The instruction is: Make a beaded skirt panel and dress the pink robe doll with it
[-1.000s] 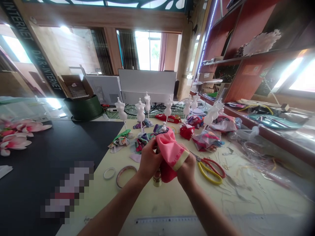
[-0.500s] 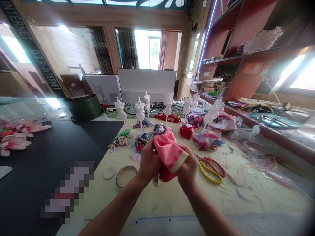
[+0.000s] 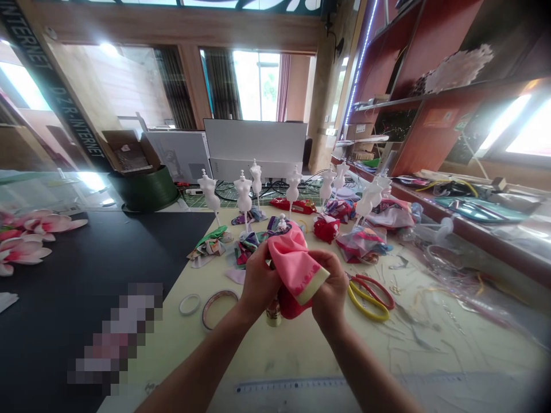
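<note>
Between my hands is a small pink doll garment (image 3: 293,261) with a pale yellow hem band and a red part showing underneath. My left hand (image 3: 260,281) is closed on its left side. At the hem, my right hand (image 3: 329,281) pinches the cloth's right edge; some fingertips are hidden behind it. A white knob (image 3: 282,222) of a small dress form pokes up just behind the garment; whether the garment sits on it, I cannot tell. Below my left hand, a gold-patterned piece (image 3: 273,316) partly shows.
Several white mini dress forms (image 3: 243,195) stand behind, among fabric pieces (image 3: 364,244). Scissors (image 3: 370,297) with red and yellow handles lie to the right. Left are tape rings (image 3: 219,308) and a black mat (image 3: 129,246). A ruler (image 3: 293,384) lies along the front.
My right hand's fingers have shifted slightly at the garment's hem. The garment stays almost in place, and the view has moved a little.
</note>
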`<state>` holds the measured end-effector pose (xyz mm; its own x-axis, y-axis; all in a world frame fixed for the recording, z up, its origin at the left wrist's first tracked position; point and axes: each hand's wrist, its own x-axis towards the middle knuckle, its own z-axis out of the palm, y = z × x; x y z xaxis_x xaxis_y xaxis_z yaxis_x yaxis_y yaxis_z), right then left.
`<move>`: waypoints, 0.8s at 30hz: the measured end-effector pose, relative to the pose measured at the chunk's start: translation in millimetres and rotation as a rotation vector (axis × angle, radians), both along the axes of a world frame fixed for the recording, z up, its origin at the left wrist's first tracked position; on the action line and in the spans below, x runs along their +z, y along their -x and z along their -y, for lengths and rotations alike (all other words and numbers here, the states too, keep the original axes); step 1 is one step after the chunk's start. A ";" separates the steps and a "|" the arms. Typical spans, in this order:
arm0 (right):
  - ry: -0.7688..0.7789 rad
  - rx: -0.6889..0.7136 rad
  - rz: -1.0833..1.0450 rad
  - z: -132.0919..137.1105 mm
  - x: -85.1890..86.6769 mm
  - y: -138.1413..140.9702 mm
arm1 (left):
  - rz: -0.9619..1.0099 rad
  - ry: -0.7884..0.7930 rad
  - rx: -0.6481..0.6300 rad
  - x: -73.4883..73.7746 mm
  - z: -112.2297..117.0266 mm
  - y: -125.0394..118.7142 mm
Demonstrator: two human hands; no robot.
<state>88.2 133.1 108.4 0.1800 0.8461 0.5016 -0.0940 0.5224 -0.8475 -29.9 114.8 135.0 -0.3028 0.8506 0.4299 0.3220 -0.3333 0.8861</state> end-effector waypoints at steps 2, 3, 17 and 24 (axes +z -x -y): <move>0.016 0.020 -0.032 -0.5 0.3 -0.1 | -0.005 0.000 0.008 1.0 0.3 -0.4; 0.024 0.032 -0.047 -0.7 0.2 -0.3 | -0.007 0.003 0.011 1.5 0.3 -0.8; 0.114 0.137 -0.216 -7.7 -8.8 -2.5 | 0.056 0.048 -0.136 4.3 -0.2 10.0; 0.088 0.098 -0.196 -8.3 -11.1 -5.8 | 0.024 0.018 -0.149 2.9 -1.3 18.8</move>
